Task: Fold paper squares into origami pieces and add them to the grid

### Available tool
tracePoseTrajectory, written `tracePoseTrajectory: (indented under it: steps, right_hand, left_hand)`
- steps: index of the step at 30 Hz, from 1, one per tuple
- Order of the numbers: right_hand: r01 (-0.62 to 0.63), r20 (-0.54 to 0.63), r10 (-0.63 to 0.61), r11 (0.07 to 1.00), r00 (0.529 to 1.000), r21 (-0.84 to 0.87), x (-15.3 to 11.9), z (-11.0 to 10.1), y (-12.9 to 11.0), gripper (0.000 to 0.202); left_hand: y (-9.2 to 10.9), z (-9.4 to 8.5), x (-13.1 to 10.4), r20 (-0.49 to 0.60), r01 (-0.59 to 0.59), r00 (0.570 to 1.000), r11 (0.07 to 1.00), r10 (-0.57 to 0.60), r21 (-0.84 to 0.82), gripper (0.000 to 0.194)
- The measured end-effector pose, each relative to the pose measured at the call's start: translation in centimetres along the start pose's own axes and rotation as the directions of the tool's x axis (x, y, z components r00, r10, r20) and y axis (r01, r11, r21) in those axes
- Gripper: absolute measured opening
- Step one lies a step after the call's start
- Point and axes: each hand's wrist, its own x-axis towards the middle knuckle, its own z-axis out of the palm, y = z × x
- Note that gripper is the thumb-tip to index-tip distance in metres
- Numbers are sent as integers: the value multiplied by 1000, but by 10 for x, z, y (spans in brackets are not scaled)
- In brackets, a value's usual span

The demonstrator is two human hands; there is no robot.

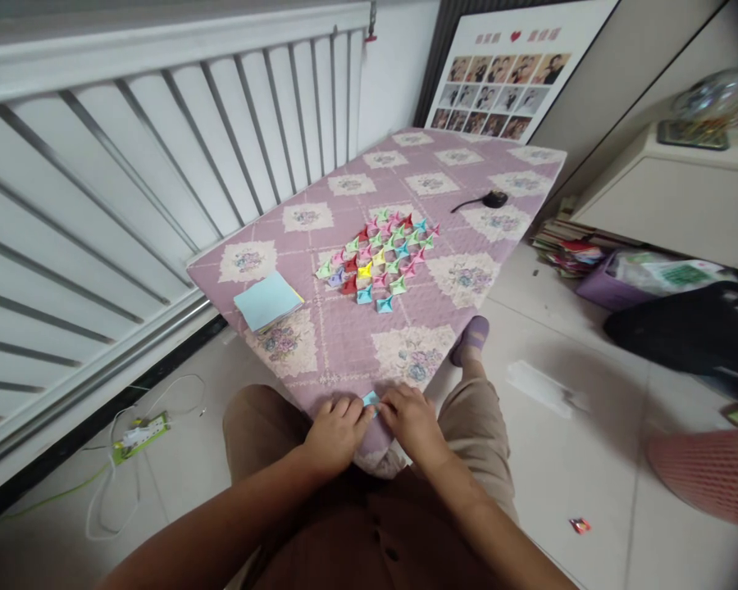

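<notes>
At the near end of the cloth-covered table, a small light-blue piece of folded paper lies between my two hands. My left hand has its fingers curled and its thumb and fingertips at the paper's left edge. From the other side, my right hand pinches the paper's right part, with bent fingers covering some of it. Farther up the table, several small folded paper shapes in pink, red, green, yellow and blue stand in rows. A stack of square paper, light blue on top, sits to the left.
The purple floral tablecloth covers the table. A black object with a thin tail lies near its far right edge. A white radiator runs along the left, with a power strip on the floor. A pink basket stands right.
</notes>
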Motion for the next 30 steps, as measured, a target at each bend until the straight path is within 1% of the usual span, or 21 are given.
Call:
tracePoseTrajectory:
  steps: [2,4,7,9,11,14,17,19,21,23,25,28,30]
  right_hand:
    - [-37,-12,37,999,999,-2,5,-1,-3,14]
    - [-40,-16,40,999,999,-8,7,0,-4,13]
    - [-17,-21,17,1000,1000,-14,7,4,-2,14]
    - [-4,-36,4,1000,999,-25,6,6,-1,13]
    - [-1,-54,-1,1000,999,-27,5,7,0,11]
    - [-21,-55,21,1000,998,-2,4,7,0,5]
    - [-49,-13,49,999,999,18,5,5,0,14]
    - [-57,18,57,998,998,19,5,4,-1,18]
    - [-54,40,53,998,998,17,6,3,-1,19]
    - [-46,50,45,999,998,17,5,3,0,15]
    - [-37,42,36,999,998,39,5,4,0,11]
    - [24,-1,-24,988,1000,153,5,7,3,7]
    - [96,-15,-95,969,995,227,6,7,6,7]
  left_hand:
    - [-3,-2,-1,4,10,1000,997,-10,-71,39]
    - [-7,-4,1,4,51,999,982,-51,-184,37]
    - [-12,-7,11,27,200,979,915,-203,-351,32]
    - [-12,-10,22,69,307,950,872,-304,-381,23]
    - [-10,-14,33,107,363,931,866,-348,-343,17]
    - [-7,-19,43,151,365,930,885,-334,-290,16]
    - [-7,-20,45,157,345,937,889,-310,-301,16]
    - [-7,-18,45,136,345,938,880,-318,-327,14]
    - [-7,-14,43,105,350,936,860,-336,-372,11]
    - [-6,-9,41,78,354,931,828,-357,-434,9]
    - [-4,-4,39,75,356,927,800,-367,-483,9]
    - [-3,-3,35,86,362,923,767,-376,-530,20]
    - [-3,-6,33,53,337,927,764,-371,-550,25]
